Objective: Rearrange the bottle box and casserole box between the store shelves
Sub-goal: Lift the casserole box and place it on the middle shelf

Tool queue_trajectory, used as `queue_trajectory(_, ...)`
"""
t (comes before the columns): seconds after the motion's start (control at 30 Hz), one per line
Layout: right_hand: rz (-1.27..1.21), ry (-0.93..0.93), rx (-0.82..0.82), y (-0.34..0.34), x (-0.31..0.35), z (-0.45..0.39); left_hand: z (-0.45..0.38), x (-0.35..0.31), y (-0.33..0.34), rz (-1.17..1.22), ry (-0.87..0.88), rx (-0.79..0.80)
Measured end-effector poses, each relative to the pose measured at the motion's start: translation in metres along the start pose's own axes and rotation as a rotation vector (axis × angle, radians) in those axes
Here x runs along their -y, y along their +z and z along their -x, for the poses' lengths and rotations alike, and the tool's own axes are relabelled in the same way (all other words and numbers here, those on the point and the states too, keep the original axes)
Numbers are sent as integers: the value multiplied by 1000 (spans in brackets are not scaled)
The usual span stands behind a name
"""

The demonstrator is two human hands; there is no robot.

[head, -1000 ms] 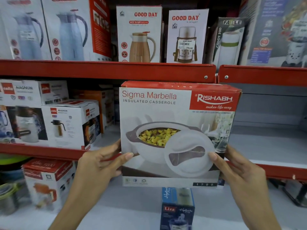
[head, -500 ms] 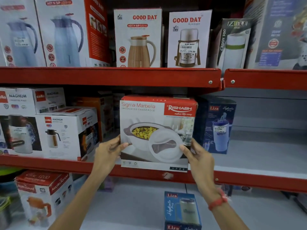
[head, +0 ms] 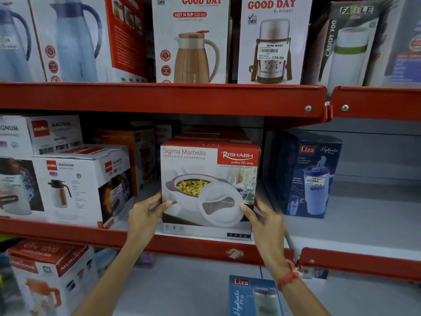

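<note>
The white and red casserole box (head: 208, 176), marked Sigma Marbella, stands upright on the middle shelf (head: 196, 248) near its front edge. My left hand (head: 145, 215) grips its lower left side and my right hand (head: 265, 218) grips its lower right side. A dark blue Liza bottle box (head: 305, 174) stands right beside it on the same shelf. Another blue Liza bottle box (head: 252, 297) sits on the shelf below, under my right forearm, partly cut off by the frame.
White Magnum flask boxes (head: 75, 185) crowd the middle shelf to the left. More red boxes stand behind the casserole box. The top shelf (head: 159, 99) holds flask boxes (head: 191, 42). Bare grey shelf (head: 373, 215) lies to the right. A red-and-white jug box (head: 45, 274) sits lower left.
Both hands have carried the casserole box away from me and set it down onto the middle shelf, beside the blue Liza box that it earlier hid.
</note>
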State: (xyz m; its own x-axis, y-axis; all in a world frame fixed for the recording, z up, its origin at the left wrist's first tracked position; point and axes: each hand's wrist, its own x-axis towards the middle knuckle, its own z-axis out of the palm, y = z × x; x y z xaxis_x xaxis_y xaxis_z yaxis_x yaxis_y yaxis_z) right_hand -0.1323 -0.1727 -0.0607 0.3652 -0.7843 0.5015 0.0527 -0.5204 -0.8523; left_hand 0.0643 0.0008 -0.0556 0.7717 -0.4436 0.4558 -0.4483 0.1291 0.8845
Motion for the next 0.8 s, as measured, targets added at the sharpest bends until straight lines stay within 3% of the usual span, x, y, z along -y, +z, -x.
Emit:
queue_trajectory(0.47,10,2,31,-5,2,7,14,-11,-3,-134,-5,28)
queue_trajectory(0.57,50,-1,13,-9,6,21,30,-16,-5,-152,-5,-24)
queue_trajectory(0.8,-32,-20,-17,-32,19,82,86,-37,-3,-171,195,-65)
